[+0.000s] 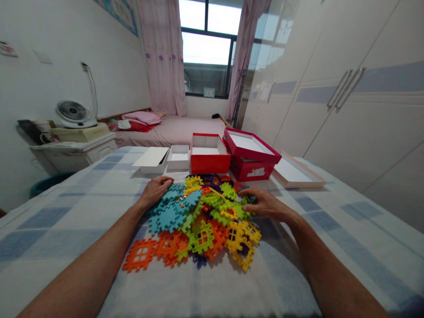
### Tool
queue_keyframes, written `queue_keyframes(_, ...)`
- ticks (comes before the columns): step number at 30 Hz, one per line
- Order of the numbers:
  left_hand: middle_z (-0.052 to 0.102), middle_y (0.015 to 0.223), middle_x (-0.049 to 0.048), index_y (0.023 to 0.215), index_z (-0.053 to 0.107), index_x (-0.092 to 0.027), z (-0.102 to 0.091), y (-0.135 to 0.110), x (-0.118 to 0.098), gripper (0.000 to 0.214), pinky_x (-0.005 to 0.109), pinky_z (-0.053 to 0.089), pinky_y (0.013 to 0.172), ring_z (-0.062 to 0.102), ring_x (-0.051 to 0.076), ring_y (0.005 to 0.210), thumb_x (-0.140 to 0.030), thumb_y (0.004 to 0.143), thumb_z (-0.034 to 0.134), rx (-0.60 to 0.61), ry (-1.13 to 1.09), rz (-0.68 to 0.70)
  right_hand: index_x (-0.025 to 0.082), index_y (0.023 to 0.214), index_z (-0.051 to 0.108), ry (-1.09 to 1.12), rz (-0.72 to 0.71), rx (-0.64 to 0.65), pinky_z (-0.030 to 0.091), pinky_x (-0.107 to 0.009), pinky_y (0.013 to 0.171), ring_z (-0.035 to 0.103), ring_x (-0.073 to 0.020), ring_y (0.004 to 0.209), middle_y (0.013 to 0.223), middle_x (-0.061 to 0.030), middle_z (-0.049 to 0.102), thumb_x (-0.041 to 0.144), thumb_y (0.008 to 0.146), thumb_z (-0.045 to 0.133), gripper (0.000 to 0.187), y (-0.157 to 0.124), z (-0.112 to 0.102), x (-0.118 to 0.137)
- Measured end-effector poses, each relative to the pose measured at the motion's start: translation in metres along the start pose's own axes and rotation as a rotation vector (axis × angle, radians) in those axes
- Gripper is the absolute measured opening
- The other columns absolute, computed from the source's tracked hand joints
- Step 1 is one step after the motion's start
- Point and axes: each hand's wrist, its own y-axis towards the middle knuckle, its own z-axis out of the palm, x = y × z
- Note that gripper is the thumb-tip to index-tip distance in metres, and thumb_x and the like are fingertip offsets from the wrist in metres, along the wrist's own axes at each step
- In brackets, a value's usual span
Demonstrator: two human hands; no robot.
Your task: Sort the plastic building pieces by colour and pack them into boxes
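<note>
A heap of flat plastic interlocking tiles (pixel 198 216) in orange, blue, green, yellow and purple lies on a blue-and-white checked cloth (pixel 76 207). My left hand (pixel 155 190) rests palm down on the left edge of the heap, against the blue tiles, fingers curled loosely. At the heap's right edge, my right hand (pixel 263 204) lies on the green tiles with its fingers bent, and a small blue piece shows at the fingertips. An orange tile (pixel 139 256) sits at the near left of the heap.
Behind the heap stand an open red box (pixel 209 154), a second red box with its lid (pixel 250 154), two small white boxes (pixel 165 159) and a flat white tray (pixel 296 170). A fan (pixel 73 112) sits left, a wardrobe (pixel 347 101) right, a bed beyond.
</note>
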Motion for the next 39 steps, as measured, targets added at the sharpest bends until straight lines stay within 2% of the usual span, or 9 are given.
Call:
queue_keyframes(5,0.074,0.09,0.0069,0.097,0.072,-0.013,0.0,0.001,0.002,0.053,0.028,0.047,0.074,0.065,0.023,0.083,-0.049,0.072,0.041,0.005,0.024,0.027,0.021,0.11,0.065,0.018,-0.038,-0.133,0.047,-0.034,0.075,0.06,-0.0216,0.095,0.113,-0.0071,0.064,0.03,0.078,0.057,0.034,0.002,0.002,0.008)
queue_keyframes(10,0.074,0.096,0.007,0.098,0.072,-0.015,0.0,0.001,0.002,0.051,0.028,0.047,0.079,0.065,0.023,0.088,-0.047,0.073,0.041,0.008,0.029,0.022,0.021,0.114,0.061,0.124,-0.082,-0.257,0.047,-0.032,0.076,0.059,-0.0202,0.094,0.113,-0.0069,0.063,0.04,0.082,0.057,0.037,0.007,0.021,0.026)
queue_keyframes(17,0.073,0.1,0.007,0.098,0.073,-0.016,0.004,0.004,0.008,0.05,0.028,0.047,0.082,0.065,0.023,0.092,-0.045,0.075,0.04,-0.01,0.029,0.06,0.024,0.118,0.057,0.058,-0.28,-0.177,0.041,-0.035,0.096,0.054,-0.0215,0.11,0.118,-0.0066,0.057,0.039,0.08,0.065,0.042,0.006,0.043,0.056)
queue_keyframes(23,0.073,0.102,0.0062,0.101,0.072,-0.016,0.005,0.002,0.007,0.048,0.028,0.046,0.083,0.065,0.022,0.091,-0.043,0.077,0.039,0.004,0.042,0.043,0.025,0.129,0.052,-0.033,-0.265,-0.053,0.037,-0.038,0.104,0.045,-0.0226,0.122,0.132,-0.0085,0.046,0.039,0.08,0.066,0.053,0.008,0.048,0.053)
queue_keyframes(28,0.073,0.102,0.0071,0.101,0.072,-0.015,0.004,0.002,0.005,0.049,0.028,0.046,0.083,0.065,0.022,0.092,-0.042,0.078,0.038,0.001,0.064,0.055,0.023,0.128,0.052,-0.093,-0.289,-0.129,0.038,-0.037,0.103,0.048,-0.0211,0.118,0.128,-0.0091,0.049,0.03,0.085,0.056,0.043,0.012,0.051,0.055)
queue_keyframes(34,0.073,0.102,0.0074,0.1,0.072,-0.016,0.005,0.003,0.008,0.049,0.029,0.046,0.084,0.065,0.023,0.092,-0.043,0.077,0.038,-0.01,0.079,0.063,0.028,0.129,0.053,-0.183,-0.233,-0.107,0.044,-0.037,0.095,0.054,-0.0213,0.106,0.12,-0.0084,0.05,0.036,0.083,0.059,0.047,0.017,0.056,0.065)
queue_keyframes(39,0.073,0.102,0.007,0.1,0.072,-0.016,0.006,0.004,0.01,0.049,0.029,0.046,0.084,0.065,0.022,0.093,-0.044,0.078,0.038,-0.003,0.063,0.07,0.023,0.118,0.06,-0.163,-0.193,-0.196,0.045,-0.034,0.091,0.055,-0.0191,0.098,0.11,-0.0075,0.053,0.018,0.078,0.056,0.041,0.022,0.063,0.063)
